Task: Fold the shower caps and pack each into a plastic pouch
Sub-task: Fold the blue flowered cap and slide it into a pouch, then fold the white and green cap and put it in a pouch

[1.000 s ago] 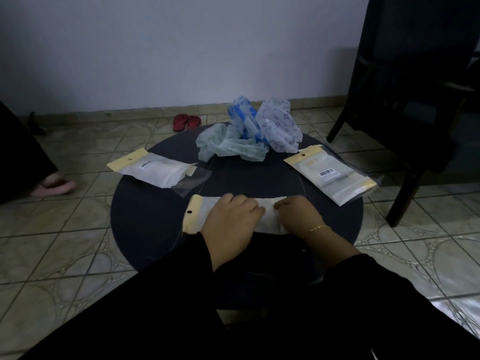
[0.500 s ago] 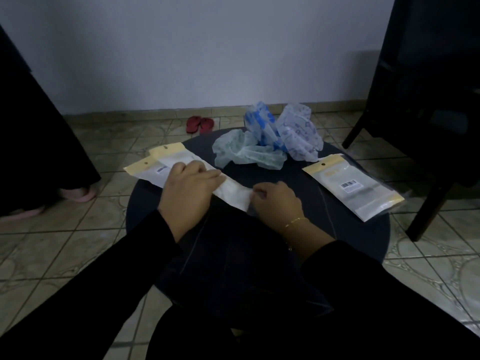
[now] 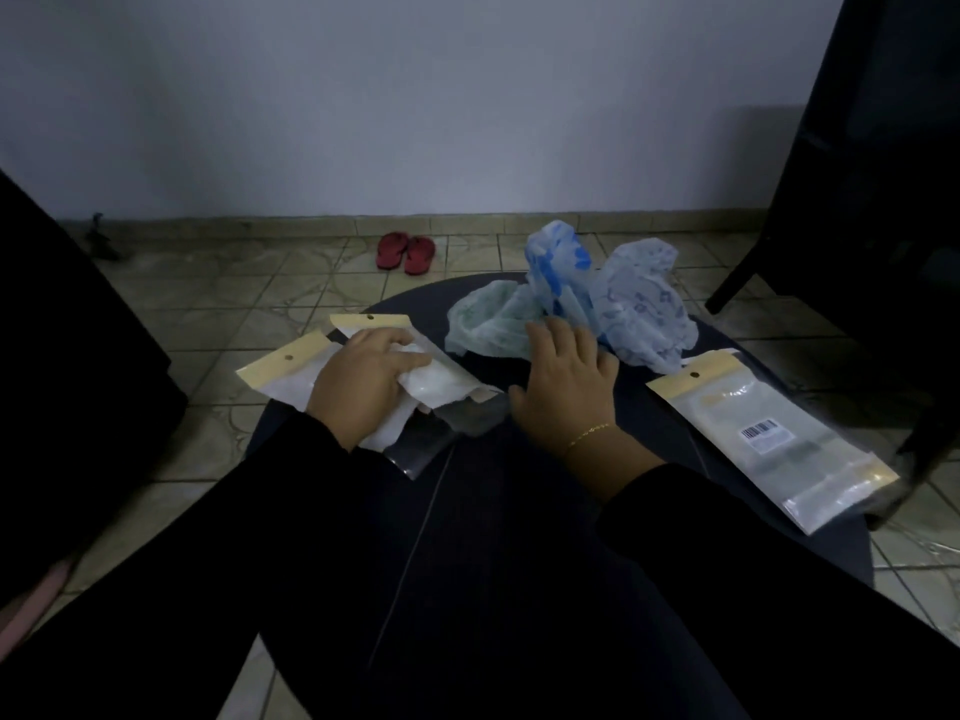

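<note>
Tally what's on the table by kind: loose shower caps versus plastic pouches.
Loose shower caps: 3, green, blue-print, purple-print
Plastic pouches: 3, two stacked under the left hand at and, one apart
Total: 6

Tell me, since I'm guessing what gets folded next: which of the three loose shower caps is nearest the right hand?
The pale green cap, leftmost in the pile. The right hand reaches over its near edge, while the blue-patterned cap stands behind and the lilac-patterned cap lies farther right.
</note>
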Tool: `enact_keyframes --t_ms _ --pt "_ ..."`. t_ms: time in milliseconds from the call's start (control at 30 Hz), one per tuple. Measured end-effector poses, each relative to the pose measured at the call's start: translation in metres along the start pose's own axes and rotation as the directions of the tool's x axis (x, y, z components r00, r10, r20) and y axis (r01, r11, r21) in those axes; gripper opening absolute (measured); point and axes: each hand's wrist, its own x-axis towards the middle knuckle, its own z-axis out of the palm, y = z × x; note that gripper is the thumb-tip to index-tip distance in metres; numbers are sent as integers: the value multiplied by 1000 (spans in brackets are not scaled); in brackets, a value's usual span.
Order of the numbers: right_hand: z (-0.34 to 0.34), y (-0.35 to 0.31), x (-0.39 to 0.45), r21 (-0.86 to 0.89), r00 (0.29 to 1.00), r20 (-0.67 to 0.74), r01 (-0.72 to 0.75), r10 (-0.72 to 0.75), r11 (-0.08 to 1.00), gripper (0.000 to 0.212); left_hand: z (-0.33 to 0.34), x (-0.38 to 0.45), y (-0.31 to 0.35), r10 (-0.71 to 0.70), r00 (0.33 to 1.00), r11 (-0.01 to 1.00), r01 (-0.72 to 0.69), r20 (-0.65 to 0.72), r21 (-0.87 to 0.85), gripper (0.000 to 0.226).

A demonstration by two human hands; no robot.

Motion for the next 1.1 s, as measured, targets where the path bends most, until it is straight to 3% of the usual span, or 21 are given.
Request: enact_keyframes --t_ms 100,167,367,467,533,633,700,800,867,1000,1100 --pt "7 -3 9 16 1000 12 18 -18 1000 46 15 2 -15 -102 994 990 104 31 -94 44" --pt "13 -5 11 31 1000 -5 28 -28 999 35 17 6 -21 -82 995 986 90 61 -138 50" --pt "21 -9 10 213 996 -95 18 2 977 18 13 13 -29 -47 997 983 58 67 -176 36" --pt "16 -12 6 346 987 -139 -29 81 938 15 15 9 -30 -110 994 970 112 20 -216 38" --pt "14 -12 3 292 993 -100 -30 62 956 27 14 5 -21 -204 976 978 198 -77 -71 33" --pt "13 -9 3 146 1000 27 -18 14 989 56 2 0 1 -399 902 895 422 -167 144 24" --pt "15 -8 3 72 999 41 -6 3 997 53 1 1 4 -513 855 844 519 -77 131 29" --pt "20 -8 3 37 1000 -24 9 -8 999 31 11 0 -9 -529 843 846 515 95 138 65" --pt "23 -8 2 111 996 -85 5 4 994 28 11 3 -6 -503 856 860 480 121 174 75" --pt "22 -11 2 311 975 -185 -61 123 949 22 2 5 21 -476 880 868 470 -5 160 44" --pt "16 -14 -1 451 961 -214 -63 176 890 18 7 1 18 -479 878 876 478 0 56 42"
